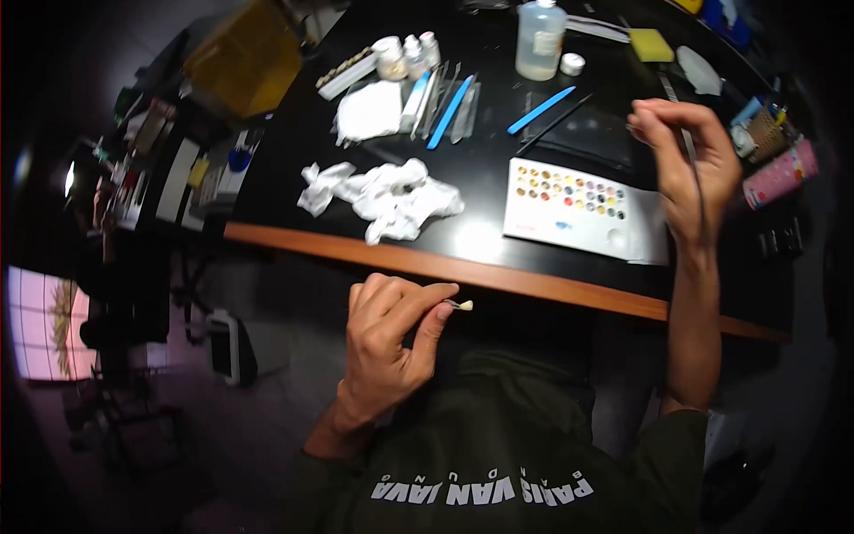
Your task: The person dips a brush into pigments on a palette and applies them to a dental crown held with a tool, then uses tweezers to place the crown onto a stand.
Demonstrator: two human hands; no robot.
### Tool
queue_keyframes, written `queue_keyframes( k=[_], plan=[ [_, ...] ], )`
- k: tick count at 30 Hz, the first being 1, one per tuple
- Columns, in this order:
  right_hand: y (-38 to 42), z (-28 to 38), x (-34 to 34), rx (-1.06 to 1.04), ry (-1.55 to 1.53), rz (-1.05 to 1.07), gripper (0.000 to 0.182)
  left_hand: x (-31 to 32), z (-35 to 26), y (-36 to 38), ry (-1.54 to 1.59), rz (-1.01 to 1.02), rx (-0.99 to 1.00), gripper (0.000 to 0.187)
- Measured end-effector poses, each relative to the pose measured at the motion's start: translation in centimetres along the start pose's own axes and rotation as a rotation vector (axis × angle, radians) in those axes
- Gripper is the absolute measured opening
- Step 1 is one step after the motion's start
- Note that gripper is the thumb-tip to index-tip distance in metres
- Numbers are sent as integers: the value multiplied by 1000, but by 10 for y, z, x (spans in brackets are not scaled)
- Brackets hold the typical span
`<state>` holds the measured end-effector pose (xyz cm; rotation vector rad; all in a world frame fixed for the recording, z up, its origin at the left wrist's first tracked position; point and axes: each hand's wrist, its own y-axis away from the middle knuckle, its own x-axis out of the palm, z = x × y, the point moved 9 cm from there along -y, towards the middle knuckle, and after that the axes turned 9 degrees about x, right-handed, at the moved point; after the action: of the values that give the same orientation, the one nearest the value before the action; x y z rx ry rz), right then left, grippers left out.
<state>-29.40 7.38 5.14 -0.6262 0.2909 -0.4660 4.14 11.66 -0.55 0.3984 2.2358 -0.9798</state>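
Below the table's front edge, my left hand (391, 338) pinches a thin metal holder between thumb and forefinger. A small ivory tooth crown (466, 305) sits at its end, pointing right. Raised over the right side of the table, my right hand (698, 169) is closed around a slim dark stick-like tool (699, 191), which runs along the palm towards the wrist. Its kind I cannot tell. Left of this hand lies a white palette card (551, 230) with rows of small coloured wells, mostly yellow, brown, red and grey.
Crumpled white tissue (400, 200) lies near the wooden table edge (427, 263). Behind it are a folded white cloth (369, 112), blue-handled tools (451, 111) and small bottles (414, 55). A clear bottle (540, 43) stands at the back, a yellow sponge (651, 45) farther right.
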Motion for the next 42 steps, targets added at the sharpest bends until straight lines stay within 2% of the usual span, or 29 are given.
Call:
queue_keyframes(
  k=[1,3,4,6,7,9,10,12,15,18,20,24,27,30,34,37,38,40,42],
  plan=[
    [15,13,-1,53,-97,20,16,7,9,17,-5,25,-53,11],
    [62,55,11,-11,-202,132,15,19,25,49,-33,81,-142,10],
    [92,64,25,34,-319,200,20,25,32,64,-55,105,-169,10],
    [144,66,60,59,-365,351,25,39,54,94,-49,104,-248,11],
    [176,54,94,136,-218,464,21,40,61,112,-59,121,-292,11],
    [215,6,126,371,-254,459,17,45,73,131,-29,123,-430,11],
    [233,-16,140,594,-255,478,11,48,79,139,-10,120,-499,10],
    [278,-63,165,959,-382,574,10,51,88,149,15,120,-556,13],
    [306,-89,188,1083,-476,632,16,55,100,156,30,155,-646,18],
    [309,-96,191,1083,-279,835,20,74,113,171,238,38,-731,20],
    [326,-119,195,1132,-298,766,18,82,118,178,293,4,-750,21],
    [329,-120,212,1113,-488,763,20,74,117,170,342,143,-849,22],
    [328,-118,220,1127,-553,760,19,81,120,174,381,45,-762,21],
    [332,-118,225,1173,-633,761,22,79,120,175,382,47,-757,20],
    [335,-119,225,1173,-587,742,17,79,122,178,375,27,-749,20],
    [334,-118,218,1222,-507,711,15,84,116,179,502,-57,-748,16],
    [339,-121,218,1284,-518,708,17,72,109,167,442,7,-761,16],
    [336,-109,218,1330,-539,707,15,80,114,179,437,-10,-783,14],
    [335,-107,219,1301,-553,730,15,86,121,190,395,31,-823,12]
  ],
)
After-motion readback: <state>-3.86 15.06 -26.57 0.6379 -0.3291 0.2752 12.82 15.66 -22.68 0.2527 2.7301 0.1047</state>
